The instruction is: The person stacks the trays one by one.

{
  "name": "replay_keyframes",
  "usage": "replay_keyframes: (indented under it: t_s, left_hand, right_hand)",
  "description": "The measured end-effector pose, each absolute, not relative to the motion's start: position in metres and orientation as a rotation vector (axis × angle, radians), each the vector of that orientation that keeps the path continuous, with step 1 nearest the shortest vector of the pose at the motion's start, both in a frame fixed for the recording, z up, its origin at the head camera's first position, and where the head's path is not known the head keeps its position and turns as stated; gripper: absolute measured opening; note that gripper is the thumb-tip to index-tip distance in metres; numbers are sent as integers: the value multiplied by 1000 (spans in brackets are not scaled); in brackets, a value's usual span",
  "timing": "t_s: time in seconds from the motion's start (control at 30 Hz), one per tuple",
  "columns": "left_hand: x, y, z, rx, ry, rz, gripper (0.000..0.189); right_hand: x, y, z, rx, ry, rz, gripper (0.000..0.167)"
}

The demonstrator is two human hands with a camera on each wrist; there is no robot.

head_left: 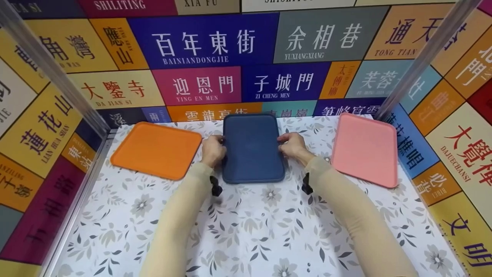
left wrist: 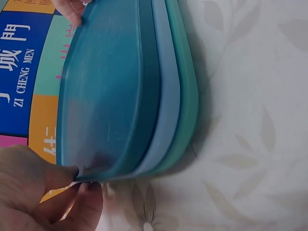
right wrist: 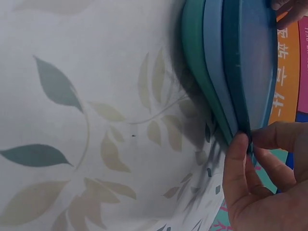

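Observation:
A dark blue tray (head_left: 253, 148) lies in the middle of the table, its long sides running away from me. Both wrist views show it on top of a light blue tray (left wrist: 169, 86) and a green tray (left wrist: 189, 96), the three edges close together. My left hand (head_left: 213, 150) pinches the rim on its left side, thumb over the edge and fingers below. Opposite, my right hand (head_left: 295, 145) pinches the right rim between thumb and fingers. From the head view the two lower trays are hidden.
To the left lies an orange tray (head_left: 157, 150), turned at an angle. A pink tray (head_left: 364, 150) is at the right, near the side wall. Printed panels (head_left: 203, 42) with Chinese signs stand behind and at both sides of the flowered tablecloth (head_left: 246, 231).

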State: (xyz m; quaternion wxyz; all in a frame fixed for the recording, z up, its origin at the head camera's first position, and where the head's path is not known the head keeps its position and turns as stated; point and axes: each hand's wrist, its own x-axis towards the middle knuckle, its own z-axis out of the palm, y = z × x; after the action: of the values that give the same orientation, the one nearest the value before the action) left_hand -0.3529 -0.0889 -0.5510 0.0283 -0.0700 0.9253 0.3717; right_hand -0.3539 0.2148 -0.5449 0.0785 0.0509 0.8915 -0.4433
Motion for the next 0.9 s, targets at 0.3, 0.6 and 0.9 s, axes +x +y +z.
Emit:
replay_keyframes:
  t_s: [0.3, 0.6, 0.9]
  left_hand:
    - [-380, -128, -577, -78, 2814, 1148, 39]
    - [-366, -182, -532, -208, 2751, 1249, 43]
    - [-357, -259, -499, -302, 2771, 1168, 46]
  right_hand:
    - [-343, 196, -525, 187, 2785, -1227, 37]
    - [-325, 126, -501, 132, 2464, -1624, 52]
    - [-309, 54, -502, 158, 2074, -1817, 76]
